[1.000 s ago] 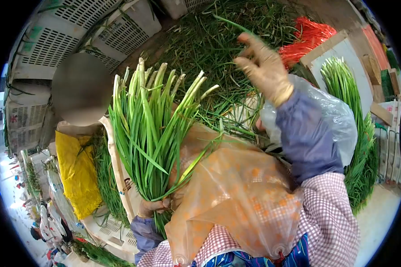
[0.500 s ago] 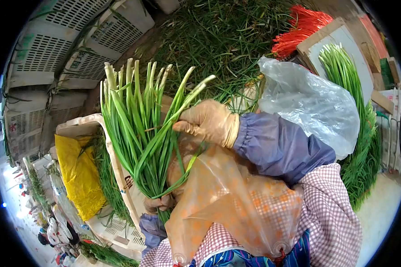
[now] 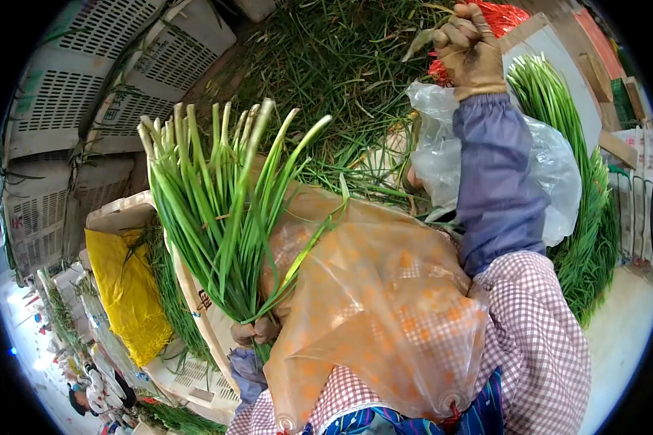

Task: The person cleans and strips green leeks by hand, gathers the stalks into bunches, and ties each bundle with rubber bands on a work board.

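Observation:
My left hand (image 3: 256, 332), low in the view, is closed around the leafy lower part of a bunch of garlic chives (image 3: 218, 217). The pale cut ends fan upward, and one yellowed blade (image 3: 305, 262) sticks out to the right. My right hand (image 3: 473, 54), in a soiled thin glove, is raised at the upper right with its fingers curled. A withered leaf (image 3: 418, 43) shows at its fingertips, pinched as far as I can see. Behind that hand are red ties (image 3: 504, 18). Across my lap lies a translucent orange-dotted plastic apron (image 3: 384, 304).
Loose green trimmings (image 3: 326, 65) cover the floor ahead. White slotted crates (image 3: 58, 109) are stacked at left, near a yellow sack (image 3: 123, 297). At right are a clear plastic bag (image 3: 555, 174) and a pile of chives (image 3: 588, 239) beside a board (image 3: 584, 94).
My right hand has left the bunch and swung up and right, toward the red ties, with a withered leaf at its fingers. My left hand still grips the bunch, which has shifted slightly left.

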`<state>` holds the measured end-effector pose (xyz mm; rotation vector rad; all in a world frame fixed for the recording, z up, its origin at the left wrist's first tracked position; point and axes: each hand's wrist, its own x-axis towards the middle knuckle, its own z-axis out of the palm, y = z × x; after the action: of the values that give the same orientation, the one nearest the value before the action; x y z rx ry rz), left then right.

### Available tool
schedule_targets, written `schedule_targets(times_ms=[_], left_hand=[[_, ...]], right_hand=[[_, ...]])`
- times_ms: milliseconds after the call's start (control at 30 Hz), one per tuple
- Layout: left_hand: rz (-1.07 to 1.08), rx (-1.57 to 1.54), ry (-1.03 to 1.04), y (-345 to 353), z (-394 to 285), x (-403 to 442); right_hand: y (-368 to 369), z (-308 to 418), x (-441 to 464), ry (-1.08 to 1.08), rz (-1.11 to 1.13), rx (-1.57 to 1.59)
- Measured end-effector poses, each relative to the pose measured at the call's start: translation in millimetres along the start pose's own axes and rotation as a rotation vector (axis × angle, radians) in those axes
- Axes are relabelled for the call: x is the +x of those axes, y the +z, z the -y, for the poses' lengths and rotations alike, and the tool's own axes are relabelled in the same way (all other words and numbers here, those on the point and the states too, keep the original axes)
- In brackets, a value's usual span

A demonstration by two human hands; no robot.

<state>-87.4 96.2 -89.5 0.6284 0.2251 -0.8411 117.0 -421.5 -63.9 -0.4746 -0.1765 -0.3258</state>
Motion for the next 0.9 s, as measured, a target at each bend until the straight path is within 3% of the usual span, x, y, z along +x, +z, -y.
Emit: schedule_targets(times_ms=[33, 100, 167, 233, 300, 333, 433, 500, 533, 567, 600, 633, 667, 700, 733, 767, 800, 833, 900], left_hand=[[0.004, 0.002, -0.005, 0.0, 1.1, 0.6], [0.007, 0.01, -0.005, 0.4, -0.6, 3.4], [0.009, 0.015, -0.013, 1.1, -1.1, 5.6], [0.008, 0.019, -0.017, 3.0, -1.0, 5.3], [0.004, 0.027, -0.025, 4.2, -1.1, 4.2], [0.003, 0.029, -0.023, 4.8, -1.0, 3.8], [-0.002, 0.03, -0.011, 5.5, -1.1, -0.9], [-0.003, 0.016, 0.004, 2.9, 1.8, -4.4], [0.0, 0.012, 0.01, 1.1, 2.2, -4.5], [0.002, 0.008, 0.015, -0.2, 2.6, -4.3], [0.008, 0.006, 0.018, -1.3, 3.2, -4.3], [0.011, 0.0, 0.02, -3.0, 3.2, -3.4], [0.016, -0.002, 0.025, -4.0, 3.9, -2.8], [0.019, -0.004, 0.028, -5.0, 4.6, -2.1], [0.019, -0.006, 0.029, -5.4, 4.7, -2.1], [0.02, -0.01, 0.033, -6.1, 5.6, -1.5], [0.018, -0.014, 0.034, -5.9, 7.0, -2.1], [0.027, -0.017, 0.032, -5.4, 7.2, -1.1], [0.144, -0.007, 0.02, -2.1, 6.9, 5.4]], right_hand=[[-40.7, 9.3, 13.3, 0.16, -0.015, -0.689], [-71.3, -6.2, -1.7, 0.4, 0.047, -1.648], [-3.7, -54.0, -49.4, 0.507, 0.353, -2.054], [16.1, -99.8, -79.2, 0.686, 0.621, -1.538], [31.3, -140.5, -98.0, 0.652, 0.762, -1.566], [49.5, -144.8, -95.1, 0.893, 0.782, -1.493], [51.4, -172.4, -107.6, 0.886, 0.697, -1.264], [57.3, -168.9, -105.5, 0.531, 1.155, -1.796], [63.6, -158.3, -97.0, 0.484, 1.189, -1.92], [68.9, -143.6, -80.2, 0.571, 1.235, -2.002], [51.7, -137.3, -65.2, 0.551, 1.211, -2.19], [32.5, -119.3, -48.4, 0.598, 0.887, -2.285], [-20.7, -100.4, -25.8, 0.591, 0.717, -2.302], [-54.3, -76.6, -8.3, 0.889, 0.608, -2.563], [-72.4, -47.3, -9.1, 0.965, 0.54, -2.637], [-45.1, -39.1, -18.3, 0.938, 0.474, -2.708], [8.4, -40.2, -29.7, 1.029, 0.478, -2.534], [0.7, -45.2, -46.0, 0.749, 0.677, -2.28], [34.0, -75.6, -76.6, 0.938, 0.724, -1.644]])
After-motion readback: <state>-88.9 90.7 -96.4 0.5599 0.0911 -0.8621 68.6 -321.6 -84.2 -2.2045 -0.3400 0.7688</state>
